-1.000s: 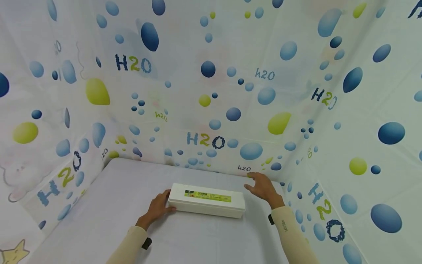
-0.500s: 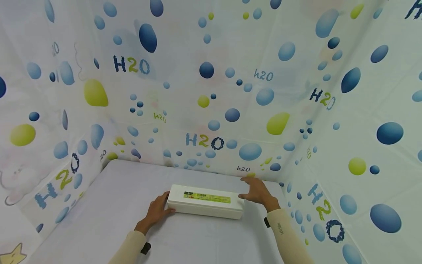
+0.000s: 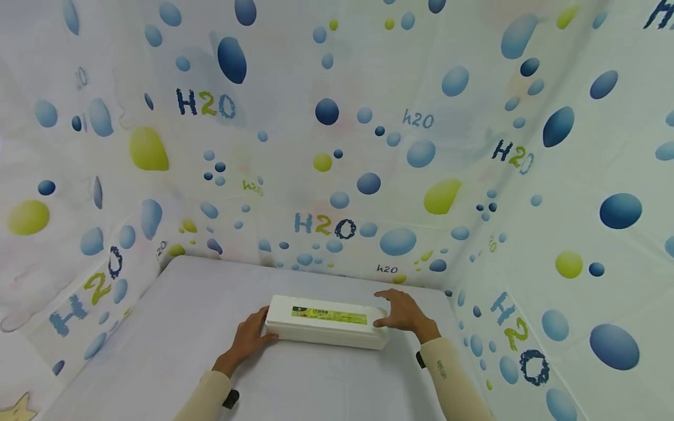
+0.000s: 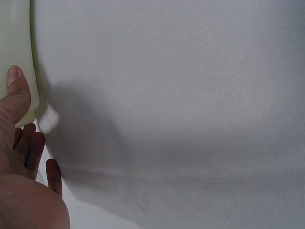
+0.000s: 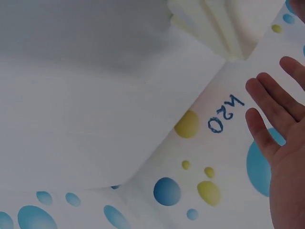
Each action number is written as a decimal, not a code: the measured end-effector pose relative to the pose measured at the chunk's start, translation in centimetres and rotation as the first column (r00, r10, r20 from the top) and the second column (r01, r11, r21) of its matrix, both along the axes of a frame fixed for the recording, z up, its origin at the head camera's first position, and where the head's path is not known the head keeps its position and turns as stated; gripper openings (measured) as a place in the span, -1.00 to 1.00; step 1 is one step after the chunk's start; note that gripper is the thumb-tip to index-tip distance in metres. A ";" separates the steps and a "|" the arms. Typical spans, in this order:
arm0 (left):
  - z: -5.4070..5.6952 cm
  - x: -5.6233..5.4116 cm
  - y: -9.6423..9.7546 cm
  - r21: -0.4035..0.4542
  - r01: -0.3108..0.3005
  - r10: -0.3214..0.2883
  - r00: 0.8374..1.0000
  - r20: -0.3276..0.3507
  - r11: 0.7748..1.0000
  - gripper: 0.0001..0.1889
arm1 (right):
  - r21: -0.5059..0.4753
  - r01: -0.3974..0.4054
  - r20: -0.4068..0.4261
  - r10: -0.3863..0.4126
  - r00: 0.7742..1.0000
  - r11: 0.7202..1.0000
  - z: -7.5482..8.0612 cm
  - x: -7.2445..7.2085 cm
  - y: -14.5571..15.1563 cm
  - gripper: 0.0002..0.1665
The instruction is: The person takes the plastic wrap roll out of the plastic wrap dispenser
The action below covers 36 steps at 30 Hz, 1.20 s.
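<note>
Because both arms reach forward, the cream sleeves [image 3: 207, 394] come first, nearest to the viewer. Next is the left hand [image 3: 247, 339], which holds the left end of the white box [image 3: 323, 335], its thumb on the front side and its fingers about the end. The box rests on the bench [image 3: 210, 292], before the back edge, somewhat closer to the right back corner than to the left one. Its lid [image 3: 284, 301] is on and carries a yellow-green label [image 3: 330, 316]. At the box's right end, toward that right back corner, hangs the right hand [image 3: 405, 310], thumb and fingers wide apart; whether the thumb touches the lid, I cannot tell. In my judgement, the work is at its beginning: one end is gripped, the other is not yet, and the box remains closed. Behind the back edge rises a bubble-printed sheet [image 3: 284, 175].
</note>
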<state>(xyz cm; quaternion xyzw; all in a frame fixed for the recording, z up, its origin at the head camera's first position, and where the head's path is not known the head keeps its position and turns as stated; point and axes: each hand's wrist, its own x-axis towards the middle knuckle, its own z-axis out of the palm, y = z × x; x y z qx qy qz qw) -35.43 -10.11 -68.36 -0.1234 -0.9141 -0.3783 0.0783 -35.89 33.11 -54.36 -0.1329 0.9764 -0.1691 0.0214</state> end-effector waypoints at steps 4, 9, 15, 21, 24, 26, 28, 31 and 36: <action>0.3 0.0 0.1 0.005 0.001 -0.001 1.000 0.007 1.000 -0.10 | -0.006 -0.037 0.018 0.037 0.999 0.999 -0.4 0.2 -0.1 0.05; 0.2 0.2 0.0 0.013 0.005 -0.004 0.999 -0.042 1.000 -0.10 | -0.004 -0.035 0.043 0.035 0.998 0.999 -0.8 0.3 -0.6 0.09; 0.0 0.3 0.0 0.021 0.011 -0.010 1.000 -0.025 1.000 -0.07 | -0.013 -0.015 0.071 0.016 0.997 1.000 -1.3 0.6 -1.1 0.16; -0.2 0.1 0.0 0.028 0.009 -0.009 1.000 0.007 1.000 -0.08 | -0.004 -0.030 0.072 0.030 0.997 1.000 -1.6 0.6 -1.3 0.21; -0.1 0.2 0.1 0.035 0.011 -0.011 1.000 0.007 0.999 -0.08 | -0.015 -0.032 0.078 0.033 0.996 0.999 -1.8 0.7 -1.4 0.22; 0.0 0.3 0.1 0.047 0.010 -0.010 1.000 0.002 0.999 -0.09 | -0.022 -0.036 0.076 0.038 0.996 0.999 -1.8 0.7 -1.5 0.21; 0.1 0.3 0.1 0.046 0.007 -0.006 1.000 -0.010 0.999 -0.09 | -0.033 -0.038 0.075 0.040 0.996 0.999 -1.8 0.7 -1.5 0.21; 0.1 0.3 0.1 0.035 0.003 -0.002 1.000 -0.027 0.999 -0.09 | -0.036 -0.034 0.072 0.037 0.997 0.999 -1.7 0.7 -1.7 0.20; 0.1 0.3 0.0 0.037 0.008 -0.008 1.000 0.000 0.999 -0.08 | -0.032 -0.033 0.077 0.036 0.996 0.999 -1.8 0.7 -1.7 0.18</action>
